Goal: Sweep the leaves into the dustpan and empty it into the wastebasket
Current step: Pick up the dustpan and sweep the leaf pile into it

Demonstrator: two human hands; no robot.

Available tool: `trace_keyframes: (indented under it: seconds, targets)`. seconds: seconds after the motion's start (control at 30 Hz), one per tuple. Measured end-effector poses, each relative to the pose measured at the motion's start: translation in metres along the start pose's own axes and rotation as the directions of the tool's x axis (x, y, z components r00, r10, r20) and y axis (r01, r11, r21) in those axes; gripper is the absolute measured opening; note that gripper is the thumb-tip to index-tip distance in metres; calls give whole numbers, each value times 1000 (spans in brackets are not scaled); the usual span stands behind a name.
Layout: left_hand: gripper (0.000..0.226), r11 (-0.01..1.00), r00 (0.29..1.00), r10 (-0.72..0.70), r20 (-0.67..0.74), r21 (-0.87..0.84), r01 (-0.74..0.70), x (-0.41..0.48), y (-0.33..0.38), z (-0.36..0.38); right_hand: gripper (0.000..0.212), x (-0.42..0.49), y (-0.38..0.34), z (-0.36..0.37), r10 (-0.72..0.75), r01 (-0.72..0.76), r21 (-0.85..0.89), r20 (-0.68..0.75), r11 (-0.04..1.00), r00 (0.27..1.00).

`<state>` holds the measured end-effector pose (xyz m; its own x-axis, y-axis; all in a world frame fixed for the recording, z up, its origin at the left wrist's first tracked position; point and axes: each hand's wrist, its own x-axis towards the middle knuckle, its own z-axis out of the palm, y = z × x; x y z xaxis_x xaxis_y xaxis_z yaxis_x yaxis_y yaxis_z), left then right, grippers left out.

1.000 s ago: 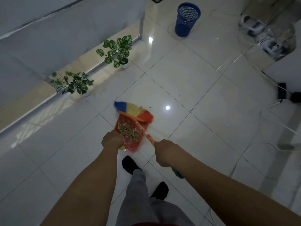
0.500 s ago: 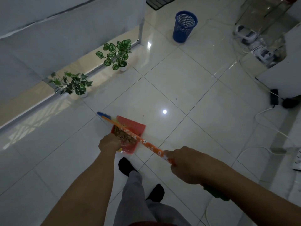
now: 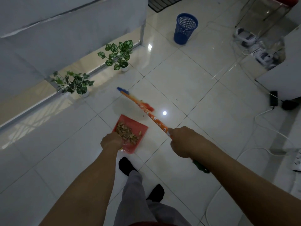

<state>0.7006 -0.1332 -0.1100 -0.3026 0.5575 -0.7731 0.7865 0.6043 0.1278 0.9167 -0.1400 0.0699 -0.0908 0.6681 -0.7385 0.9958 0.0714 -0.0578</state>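
A red dustpan (image 3: pixel 140 128) rests on the white tiles in front of my feet, with a heap of dry brown leaves (image 3: pixel 127 133) in it. My left hand (image 3: pixel 111 141) grips its handle at the near edge. My right hand (image 3: pixel 183 141) is closed around the orange patterned handle of the broom (image 3: pixel 146 111). The broom's blurred, multicoloured head is lifted beyond the dustpan, apart from it. The blue mesh wastebasket (image 3: pixel 185 28) stands far off at the top of the view.
Two potted plants, one (image 3: pixel 118 54) and another (image 3: pixel 73 82), stand along a low metal rail at the left. White cables (image 3: pixel 268 126), a black adapter (image 3: pixel 273 98) and shoes (image 3: pixel 247 36) lie to the right. A dark mat (image 3: pixel 162 3) lies at the top.
The broom has swung off the dustpan: its head went left across the pan, then lifted away beyond it. My right hand pulled right. The leaves now lie uncovered.
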Motion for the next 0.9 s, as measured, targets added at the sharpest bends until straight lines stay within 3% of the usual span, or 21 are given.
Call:
trace_keyframes:
  seconds: [0.13, 0.4, 0.7, 0.9]
  targets:
    - [9, 1000, 1000, -1, -19, 27, 1, 3, 1, -2, 41, 37, -18, 25, 62, -62, -14, -15, 998, 998]
    - [22, 999, 1000, -17, -19, 45, 18, 9, -3, -5, 47, 42, -21, 53, 39, -38, -10, 193, 999, 980]
    - [25, 999, 999, -4, -44, 48, 6, 8, 1, 2, 45, -16, -1, 26, -102, 101, 18, 250, 995, 963]
    - [21, 999, 999, -2, -38, 35, 4, 6, -1, 3, 45, -42, 26, -9, -67, 25, 172, 242, 985, 968]
